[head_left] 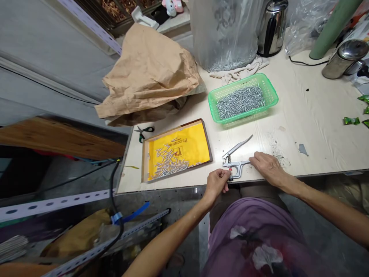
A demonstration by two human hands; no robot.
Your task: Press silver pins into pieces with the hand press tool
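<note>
Silver hand-press pliers (pixel 238 169) lie at the table's front edge, with their upper handle raised and a spring and a red part near the jaw. My right hand (pixel 266 166) is closed on the end of the lower handle. At the jaw, my left hand (pixel 216 181) is closed in a pinch; whatever its fingertips hold there is hidden. Left of the pliers, a shallow cardboard tray (pixel 208 144) lined with yellow holds many small metal pins (pixel 170 163). Behind, a green plastic basket (pixel 271 94) contains a heap of similar small metal pieces (pixel 240 102).
Green-handled scissors (pixel 144 131) lie by the tray's back left corner. Crumpled brown paper (pixel 152 73) bulges over the back left. A large clear plastic bag (pixel 225 38), a steel kettle (pixel 272 29) and a metal cup (pixel 343 59) stand behind. Green wrappers (pixel 351 120) lie far right.
</note>
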